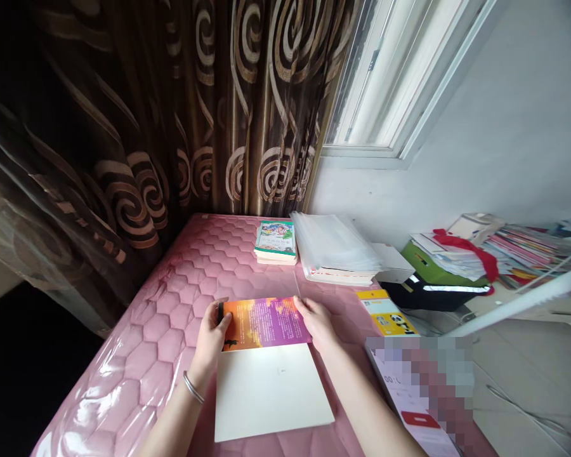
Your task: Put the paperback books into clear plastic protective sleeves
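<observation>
An orange and purple printed booklet lies flat on a pink quilted mattress covered in clear plastic. My left hand grips the booklet's left edge, beside a small black clip or strip. My right hand holds its right edge. A cream-white board or sheet lies directly below the booklet, between my forearms, with its top edge meeting the booklet's lower edge. A silver bangle circles my left wrist.
Farther up the mattress lie a stack of illustrated books and a pile of clear plastic sleeves. A yellow panda-print book and a partly blurred paper lie at right. A dark patterned curtain hangs left; papers fill the far right.
</observation>
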Demonstrator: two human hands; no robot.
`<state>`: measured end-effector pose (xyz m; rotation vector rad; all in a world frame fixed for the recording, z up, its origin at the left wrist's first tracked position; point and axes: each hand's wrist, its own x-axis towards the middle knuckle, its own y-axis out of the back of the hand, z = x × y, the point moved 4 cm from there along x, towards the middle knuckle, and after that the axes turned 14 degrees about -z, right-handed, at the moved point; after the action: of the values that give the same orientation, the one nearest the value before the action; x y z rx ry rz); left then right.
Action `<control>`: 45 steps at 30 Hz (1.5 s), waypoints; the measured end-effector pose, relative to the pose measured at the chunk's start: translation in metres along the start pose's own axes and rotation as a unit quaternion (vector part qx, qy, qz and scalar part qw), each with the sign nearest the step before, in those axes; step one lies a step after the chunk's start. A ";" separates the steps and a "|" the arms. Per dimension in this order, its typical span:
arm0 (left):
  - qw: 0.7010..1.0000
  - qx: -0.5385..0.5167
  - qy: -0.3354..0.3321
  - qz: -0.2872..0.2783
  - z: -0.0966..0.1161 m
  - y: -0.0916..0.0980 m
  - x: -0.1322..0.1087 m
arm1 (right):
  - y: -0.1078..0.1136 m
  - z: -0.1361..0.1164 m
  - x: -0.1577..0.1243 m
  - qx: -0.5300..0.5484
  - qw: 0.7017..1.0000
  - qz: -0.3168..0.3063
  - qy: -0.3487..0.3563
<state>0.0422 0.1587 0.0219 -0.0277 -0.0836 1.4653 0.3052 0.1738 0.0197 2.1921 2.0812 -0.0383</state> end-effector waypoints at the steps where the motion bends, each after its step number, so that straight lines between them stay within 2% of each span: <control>1: 1.000 0.001 -0.004 0.010 -0.001 0.000 0.000 | 0.000 -0.001 -0.001 -0.011 1.000 0.006 -0.002; 4: 1.000 0.007 -0.008 0.027 -0.004 -0.001 0.001 | -0.001 -0.004 -0.004 0.005 1.000 0.004 -0.005; 10: 0.999 -0.025 -0.010 0.033 -0.004 -0.004 -0.001 | -0.003 0.000 -0.008 0.110 0.993 -0.038 -0.013; 18: 0.998 -0.038 -0.007 0.040 -0.009 -0.002 0.001 | -0.001 -0.003 -0.007 0.017 0.999 -0.009 0.033; 24: 0.998 -0.028 -0.010 0.048 -0.004 -0.004 0.000 | 0.001 0.007 -0.010 0.050 0.998 -0.037 0.018; 28: 0.999 0.006 0.018 0.042 0.001 -0.003 -0.007 | 0.000 0.012 -0.011 0.021 0.999 -0.030 0.019; 32: 0.998 0.011 0.034 0.050 -0.002 -0.002 -0.011 | -0.002 0.002 -0.016 -0.040 0.999 -0.011 0.025; 38: 0.996 -0.022 0.030 0.079 -0.008 -0.003 -0.003 | -0.003 -0.011 -0.024 -0.125 0.992 0.014 0.010; 45: 0.992 0.010 0.010 0.125 -0.006 -0.005 0.000 | -0.008 -0.014 -0.023 -0.092 0.994 0.052 0.019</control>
<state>0.0478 0.1580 0.0158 -0.0376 -0.0501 1.7151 0.2951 0.1524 0.0350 2.2008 1.9007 0.1986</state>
